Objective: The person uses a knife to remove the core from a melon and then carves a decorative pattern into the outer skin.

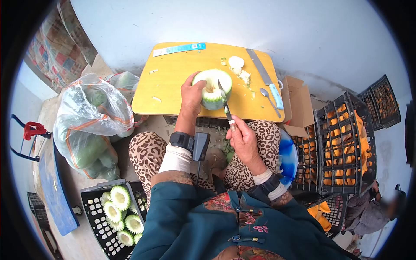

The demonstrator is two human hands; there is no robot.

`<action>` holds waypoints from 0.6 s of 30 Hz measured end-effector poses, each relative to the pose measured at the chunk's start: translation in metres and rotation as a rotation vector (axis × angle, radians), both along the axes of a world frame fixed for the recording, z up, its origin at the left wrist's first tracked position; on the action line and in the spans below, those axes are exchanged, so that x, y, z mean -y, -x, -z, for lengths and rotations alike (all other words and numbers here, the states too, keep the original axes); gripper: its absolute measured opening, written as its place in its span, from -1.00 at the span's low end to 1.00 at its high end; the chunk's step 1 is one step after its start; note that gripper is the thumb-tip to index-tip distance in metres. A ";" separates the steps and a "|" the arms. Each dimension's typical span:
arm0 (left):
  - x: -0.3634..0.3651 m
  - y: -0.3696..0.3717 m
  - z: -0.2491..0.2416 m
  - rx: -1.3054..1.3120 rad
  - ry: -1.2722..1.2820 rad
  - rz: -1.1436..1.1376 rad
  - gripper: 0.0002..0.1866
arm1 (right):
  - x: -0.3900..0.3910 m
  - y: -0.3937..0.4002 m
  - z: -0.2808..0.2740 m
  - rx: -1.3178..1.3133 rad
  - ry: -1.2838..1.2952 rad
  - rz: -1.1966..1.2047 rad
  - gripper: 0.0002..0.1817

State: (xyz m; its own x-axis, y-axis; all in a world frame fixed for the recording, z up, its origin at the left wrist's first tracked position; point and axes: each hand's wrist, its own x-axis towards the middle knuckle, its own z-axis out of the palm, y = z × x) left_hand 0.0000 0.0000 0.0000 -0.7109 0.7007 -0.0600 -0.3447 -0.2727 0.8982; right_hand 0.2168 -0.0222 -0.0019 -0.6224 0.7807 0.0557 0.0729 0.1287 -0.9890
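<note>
On the near edge of the yellow table [173, 93] stands a large green-and-white cut melon [212, 102], its pale flesh facing up. My left hand [191, 93] is wrapped round its left side, thumb on the top. In my right hand [243, 141] is a small knife [224, 96], the fingers closed on its handle and the blade against the melon's right side. Near the melon's upper right lie a white round piece [236, 62] and pale scraps [244, 76].
A large knife [260, 68], a spoon [269, 100] and a blue-white packet [179, 49] lie on the table. Bagged melons [86, 125] stand left, above a black crate [97, 225] of carved pieces. Crates of orange pieces [340, 147], a cardboard box [299, 102] and a blue basin [288, 158] are right.
</note>
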 end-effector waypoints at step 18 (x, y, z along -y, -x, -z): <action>0.003 -0.003 -0.005 -0.011 0.023 -0.005 -0.54 | 0.024 -0.034 -0.013 0.023 -0.140 0.086 -0.63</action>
